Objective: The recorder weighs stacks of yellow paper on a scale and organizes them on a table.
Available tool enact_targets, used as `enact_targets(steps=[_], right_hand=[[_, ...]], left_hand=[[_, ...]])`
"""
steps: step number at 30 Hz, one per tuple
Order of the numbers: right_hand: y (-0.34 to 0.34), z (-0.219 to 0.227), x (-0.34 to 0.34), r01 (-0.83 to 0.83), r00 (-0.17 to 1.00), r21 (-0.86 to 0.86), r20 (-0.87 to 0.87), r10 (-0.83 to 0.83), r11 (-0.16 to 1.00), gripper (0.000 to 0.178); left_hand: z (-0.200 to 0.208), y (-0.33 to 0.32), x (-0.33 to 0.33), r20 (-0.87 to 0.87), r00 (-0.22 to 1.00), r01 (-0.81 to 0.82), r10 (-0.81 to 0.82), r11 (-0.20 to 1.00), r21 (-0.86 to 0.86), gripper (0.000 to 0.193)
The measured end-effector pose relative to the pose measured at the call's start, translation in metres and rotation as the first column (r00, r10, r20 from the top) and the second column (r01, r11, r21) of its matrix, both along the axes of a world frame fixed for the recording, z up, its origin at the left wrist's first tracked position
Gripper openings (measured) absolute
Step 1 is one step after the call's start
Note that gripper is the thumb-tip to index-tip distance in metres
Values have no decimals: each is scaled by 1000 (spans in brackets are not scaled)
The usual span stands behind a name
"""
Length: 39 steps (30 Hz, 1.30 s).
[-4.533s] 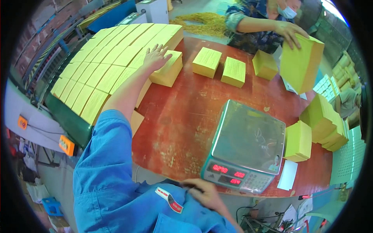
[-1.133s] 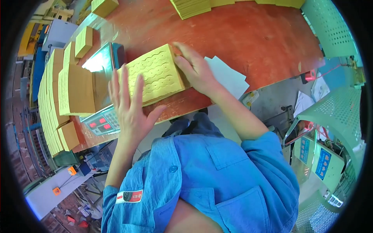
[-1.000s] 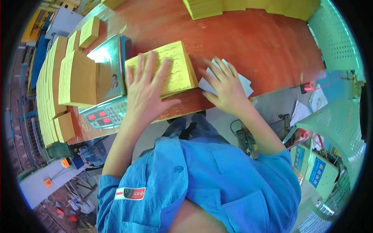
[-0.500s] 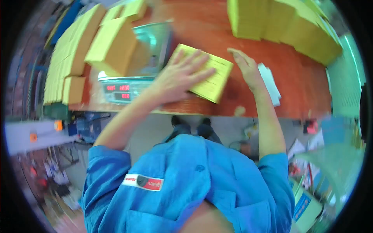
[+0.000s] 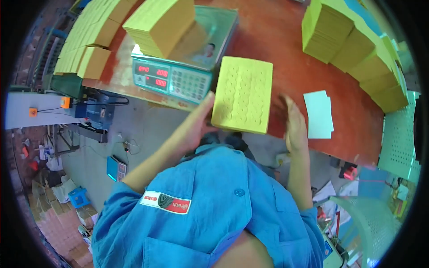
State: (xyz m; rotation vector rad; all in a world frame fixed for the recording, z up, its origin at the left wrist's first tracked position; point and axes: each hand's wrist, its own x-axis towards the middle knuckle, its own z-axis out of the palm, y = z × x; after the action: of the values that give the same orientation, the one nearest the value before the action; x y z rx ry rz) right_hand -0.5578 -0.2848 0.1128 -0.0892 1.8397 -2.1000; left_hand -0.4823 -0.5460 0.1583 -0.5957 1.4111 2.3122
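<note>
A yellow block-like stack of sheets, its top marked with rows of small curved impressions, stands at the table's near edge, right of the scale. Against its lower left side is my left hand, open with the fingers stretched out; part of it is hidden by the stack. On the other side my right hand is open and upright, with a gap between it and the stack. Its fingers are partly blurred. The digital scale has a lit red display and carries another tall yellow stack.
Rows of yellow stacks line the table's left and its far right. Pale paper slips lie right of my right hand on the red-brown table. A perforated green chair stands at lower right.
My left hand has left the top of the yellow sheets and is at their left side. The stack now appears squared to me and taller. My right hand has come lower. The view has shifted.
</note>
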Motion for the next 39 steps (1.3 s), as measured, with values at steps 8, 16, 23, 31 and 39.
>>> enact_targets(steps=[8, 16, 23, 31, 39], right_hand=[[-67, 27, -20, -21, 991, -52, -136, 14, 998, 55], [-28, 11, -35, 41, 999, -51, -31, -43, 998, 58], [-47, -29, 47, 235, 967, 95, -123, -223, 967, 45], [-23, -57, 100, 345, 912, -7, 237, -334, 939, 29], [-35, -45, 115, 454, 845, 29, 303, -440, 891, 28]], left_hand=[[-10, 32, -22, -86, 995, -54, 45, 994, -98, 56], [-1, 36, 3, 27, 993, -114, 115, 993, -27, 54], [13, 14, 9, 289, 956, -63, 44, 996, 56, 53], [-14, -26, 10, 130, 983, 119, -129, 990, 82, 62], [-27, -11, 8, 115, 981, 128, -158, 964, 234, 60]])
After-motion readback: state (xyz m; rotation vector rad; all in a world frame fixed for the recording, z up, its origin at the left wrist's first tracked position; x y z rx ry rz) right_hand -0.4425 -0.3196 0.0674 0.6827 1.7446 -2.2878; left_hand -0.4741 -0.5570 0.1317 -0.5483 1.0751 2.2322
